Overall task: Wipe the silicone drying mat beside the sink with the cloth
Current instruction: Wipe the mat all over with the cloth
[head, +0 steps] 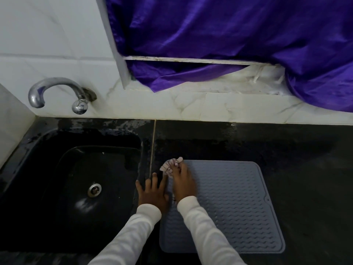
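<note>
Right hand grips the bunched cloth — soft, light — on the flexible, likely slide-prone silicone mat; left hand, fingers spread flat, steadies its sink-side edge.

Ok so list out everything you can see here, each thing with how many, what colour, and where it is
drying mat: one, grey, ribbed, flat on the counter right of the sink
cloth: one, white with pinkish stripes, bunched at the mat's far left corner
sink: one, black, set into the counter at left
drain: one, silver, in the sink floor
tap: one, chrome, on the tiled wall above the sink
counter: one, black, with wet patches behind the sink
wall tiles: white, marbled, behind the counter
curtain: one, purple, hanging over the window ledge
sleeves: two, white, bottom centre
left hand: fingers spread, resting at the mat's left edge
right hand: grips the cloth on the mat
</note>
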A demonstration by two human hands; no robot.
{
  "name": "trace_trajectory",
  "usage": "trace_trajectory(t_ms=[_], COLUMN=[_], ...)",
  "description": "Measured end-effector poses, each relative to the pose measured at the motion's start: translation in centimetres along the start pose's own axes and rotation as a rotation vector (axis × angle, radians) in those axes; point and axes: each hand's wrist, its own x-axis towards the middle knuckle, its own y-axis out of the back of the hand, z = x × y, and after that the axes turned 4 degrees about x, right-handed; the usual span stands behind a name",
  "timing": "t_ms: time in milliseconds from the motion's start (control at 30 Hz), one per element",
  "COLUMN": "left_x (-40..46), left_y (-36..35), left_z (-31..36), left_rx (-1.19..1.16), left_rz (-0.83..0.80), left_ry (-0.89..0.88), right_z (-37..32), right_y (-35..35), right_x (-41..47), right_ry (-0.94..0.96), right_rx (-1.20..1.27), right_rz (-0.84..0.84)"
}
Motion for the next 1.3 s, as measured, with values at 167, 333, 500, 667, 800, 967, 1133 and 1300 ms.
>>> trace_trajectory(t_ms=[167, 333, 500, 667, 800, 967, 1133, 1300], left_x=[-0.4, -0.5, -0.6, -0.7, -0.4, -0.5, -1.0, -0.8], left_y=[0.6, 0.5, 0.7, 0.7, 0.3, -0.8, -1.0, -2.0], left_z=[0.5, 0.6, 0.8, 1.0, 1.4, 0.9, 0.5, -0.9], left_rx=[0.036, 0.024, 0.028, 0.053, 0.033, -0.062, -0.123, -0.191], left_rz=[0.053, 0.055, 0.043, 0.043, 0.048, 0.09, 0.122, 0.219], left_ry=[0.008, 0.014, 0.02, 0.019, 0.046, 0.045, 0.03, -0.014], right_z=[4.2, 7.7, 12.6, 19.7, 21.8, 19.2, 9.6, 1.0], right_y=[1.4, 4.0, 6.8, 10.1, 12.0, 12.2, 9.2, 4.2], right_x=[0.4, -0.1, -0.7, -1.9, -2.2, -2.5, -4.9, -7.7], right_ry=[0.004, -0.076, -0.208, -0.396, -0.557, -0.48, -0.044, 0.024], right_rx=[-0.069, -0.129, -0.144, -0.103, 0.011, 0.277, 0.294, 0.27], right_rz=[-0.025, -0.042, 0.046, 0.229, 0.229, 0.281, 0.054, -0.174])
